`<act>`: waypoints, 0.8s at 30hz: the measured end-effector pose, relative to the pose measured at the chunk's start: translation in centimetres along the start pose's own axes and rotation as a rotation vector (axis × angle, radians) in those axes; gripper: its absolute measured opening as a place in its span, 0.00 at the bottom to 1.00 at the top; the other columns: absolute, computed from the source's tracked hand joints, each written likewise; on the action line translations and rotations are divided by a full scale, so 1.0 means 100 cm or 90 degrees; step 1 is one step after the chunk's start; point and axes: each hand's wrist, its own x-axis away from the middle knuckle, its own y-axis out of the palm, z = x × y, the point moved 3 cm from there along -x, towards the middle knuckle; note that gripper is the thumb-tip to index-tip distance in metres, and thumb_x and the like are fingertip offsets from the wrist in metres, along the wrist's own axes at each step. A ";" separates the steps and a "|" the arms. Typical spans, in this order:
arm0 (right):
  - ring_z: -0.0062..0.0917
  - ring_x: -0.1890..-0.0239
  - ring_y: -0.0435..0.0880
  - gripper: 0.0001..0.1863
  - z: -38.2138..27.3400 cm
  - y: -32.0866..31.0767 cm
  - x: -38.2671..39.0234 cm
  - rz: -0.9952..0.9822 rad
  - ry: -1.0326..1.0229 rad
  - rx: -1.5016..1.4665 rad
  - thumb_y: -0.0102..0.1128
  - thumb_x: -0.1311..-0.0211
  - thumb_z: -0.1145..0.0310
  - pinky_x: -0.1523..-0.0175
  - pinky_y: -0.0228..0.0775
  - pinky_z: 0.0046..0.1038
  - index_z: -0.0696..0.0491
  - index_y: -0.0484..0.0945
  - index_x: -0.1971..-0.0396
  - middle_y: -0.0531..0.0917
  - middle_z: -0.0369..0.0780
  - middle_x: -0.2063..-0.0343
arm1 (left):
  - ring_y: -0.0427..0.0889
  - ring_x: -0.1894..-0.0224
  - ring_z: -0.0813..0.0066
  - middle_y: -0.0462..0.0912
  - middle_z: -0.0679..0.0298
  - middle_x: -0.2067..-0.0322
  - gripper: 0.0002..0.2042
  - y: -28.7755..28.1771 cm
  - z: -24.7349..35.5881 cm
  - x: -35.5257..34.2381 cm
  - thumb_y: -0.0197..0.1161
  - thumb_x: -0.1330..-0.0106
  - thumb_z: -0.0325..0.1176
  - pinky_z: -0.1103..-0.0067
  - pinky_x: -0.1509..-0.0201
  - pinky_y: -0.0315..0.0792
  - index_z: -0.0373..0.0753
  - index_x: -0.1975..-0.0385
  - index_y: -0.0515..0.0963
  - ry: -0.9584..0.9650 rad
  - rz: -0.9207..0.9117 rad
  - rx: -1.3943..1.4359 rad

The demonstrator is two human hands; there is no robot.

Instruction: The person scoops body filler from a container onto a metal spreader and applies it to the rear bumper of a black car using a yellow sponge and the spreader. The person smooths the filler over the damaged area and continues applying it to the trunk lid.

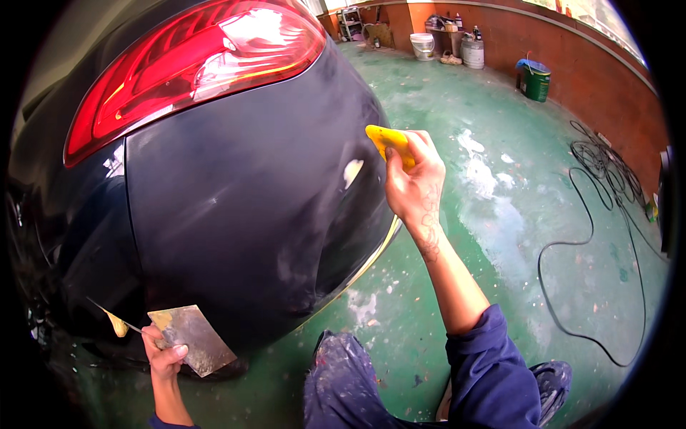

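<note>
The right grip (416, 182) pinches a yellow scraper (388, 139), which pokes out up and left of it; the black car (236, 207) is to the left of this grip, with a pale spot (352, 173) near it; the left grip (163, 355) holds a gray plate (198, 341), mostly on its right; a yellow blob (116, 324) is up and left of that grip; a red light (193, 68) is well above it.

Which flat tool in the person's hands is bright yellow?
The spreader in the right hand, raised near the dark car panel; the squarish plate in the left hand is mostly grey.
</note>
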 end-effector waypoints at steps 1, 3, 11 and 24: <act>0.41 0.62 0.85 0.13 -0.001 0.000 -0.001 0.003 -0.002 0.004 0.56 0.42 0.83 0.56 0.77 0.31 0.58 0.82 0.58 0.82 0.45 0.63 | 0.73 0.85 0.79 0.80 0.59 0.75 0.17 -0.002 -0.002 0.001 0.75 0.57 0.25 0.82 0.84 0.65 0.39 0.73 0.70 0.000 -0.001 0.005; 0.41 0.62 0.85 0.13 0.001 0.004 0.000 -0.005 0.022 -0.002 0.56 0.42 0.83 0.56 0.77 0.31 0.59 0.82 0.58 0.82 0.46 0.63 | 0.72 0.85 0.79 0.80 0.60 0.76 0.17 -0.006 -0.006 0.006 0.75 0.56 0.25 0.82 0.84 0.64 0.40 0.71 0.70 0.005 0.009 0.013; 0.40 0.60 0.85 0.13 0.003 0.011 0.001 -0.043 0.030 0.015 0.56 0.41 0.83 0.53 0.76 0.30 0.59 0.82 0.57 0.83 0.46 0.63 | 0.81 0.59 0.68 0.80 0.56 0.60 0.18 -0.012 -0.018 0.013 0.73 0.53 0.23 0.70 0.55 0.77 0.40 0.66 0.70 0.066 0.028 0.041; 0.44 0.61 0.85 0.14 -0.006 0.017 0.002 -0.062 0.078 0.017 0.54 0.42 0.84 0.53 0.76 0.33 0.59 0.83 0.59 0.83 0.47 0.64 | 0.79 0.55 0.66 0.79 0.58 0.58 0.23 -0.031 -0.027 0.023 0.76 0.54 0.25 0.67 0.48 0.76 0.43 0.61 0.68 0.067 0.003 0.036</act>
